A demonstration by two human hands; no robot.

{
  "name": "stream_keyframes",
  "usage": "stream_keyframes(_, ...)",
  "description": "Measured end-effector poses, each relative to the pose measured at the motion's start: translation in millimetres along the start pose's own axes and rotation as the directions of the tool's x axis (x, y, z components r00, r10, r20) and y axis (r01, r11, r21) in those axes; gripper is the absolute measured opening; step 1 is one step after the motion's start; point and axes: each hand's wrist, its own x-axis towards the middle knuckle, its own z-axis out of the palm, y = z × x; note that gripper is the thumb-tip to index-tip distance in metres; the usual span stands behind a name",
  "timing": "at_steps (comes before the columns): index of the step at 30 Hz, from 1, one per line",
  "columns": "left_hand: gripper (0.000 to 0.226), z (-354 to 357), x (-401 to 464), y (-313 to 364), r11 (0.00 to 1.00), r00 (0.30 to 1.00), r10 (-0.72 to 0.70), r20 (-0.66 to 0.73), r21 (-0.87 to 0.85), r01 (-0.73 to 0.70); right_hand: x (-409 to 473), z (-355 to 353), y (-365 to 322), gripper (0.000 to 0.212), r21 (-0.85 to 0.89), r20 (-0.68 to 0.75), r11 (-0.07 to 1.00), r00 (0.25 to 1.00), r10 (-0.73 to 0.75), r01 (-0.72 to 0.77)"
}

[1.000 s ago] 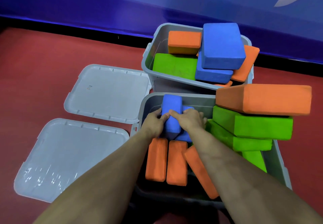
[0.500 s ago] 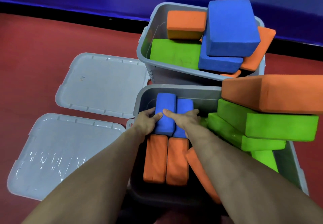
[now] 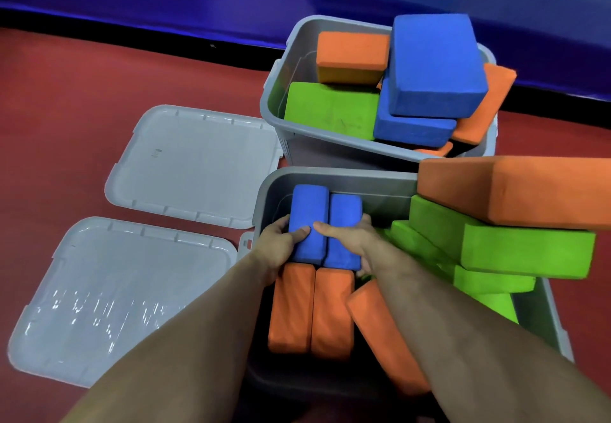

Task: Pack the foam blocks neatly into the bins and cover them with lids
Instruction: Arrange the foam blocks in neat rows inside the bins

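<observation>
The left hand (image 3: 279,241) curls round the near left side of a blue foam block (image 3: 307,221), thumb pressed on its top face, while the right hand (image 3: 355,241) grips the second blue block (image 3: 344,224) beside it, thumb reaching across toward the first block and fingers wrapped over the right side. Both blocks stand on edge, side by side and touching, in the far left corner of the near bin (image 3: 330,179).

Just nearer in the same bin, two orange blocks (image 3: 310,310) stand on edge, pressed together, their far ends meeting the blue pair. A third orange block (image 3: 380,326) leans at a slant to their right, partly hidden under the right forearm. On the right side of this bin, green blocks (image 3: 496,244) lie stacked crookedly and rise above the rim, and a large orange block (image 3: 519,191) lies across the top of them, overhanging the far right corner.

The far bin (image 3: 281,98) stands just behind the near one. It holds a green block (image 3: 330,108) at the near left, an orange one (image 3: 352,57) behind it, two blue blocks (image 3: 433,65) piled in the middle with the upper one well above the rim, and more orange (image 3: 486,105) at the right edge.

Two grey lids (image 3: 195,165) lie flat on the red floor (image 3: 82,92) to the left of the bins, one behind the other.
</observation>
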Motion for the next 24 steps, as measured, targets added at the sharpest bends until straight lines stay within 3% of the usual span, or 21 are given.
stream_keyframes(7, 0.058, 1, 3, -4, 0.965, 0.996, 0.079, -0.030, 0.252, -0.069, 12, 11, 8, 0.129, -0.021, -0.128, 0.993, 0.985, -0.117, 0.115)
stream_keyframes(11, 0.068, 7, 7, -10, 0.958, 0.995, 0.098, -0.028, 0.275, -0.087, 17, 11, 14, 0.113, -0.081, -0.205, 0.985, 0.964, -0.168, 0.154)
stream_keyframes(24, 0.060, -2, 5, -28, 0.925, 0.982, 0.184, -0.041, 0.346, -0.159, 19, 22, 19, 0.113, -0.263, -0.115, 0.944, 0.964, -0.238, 0.201)
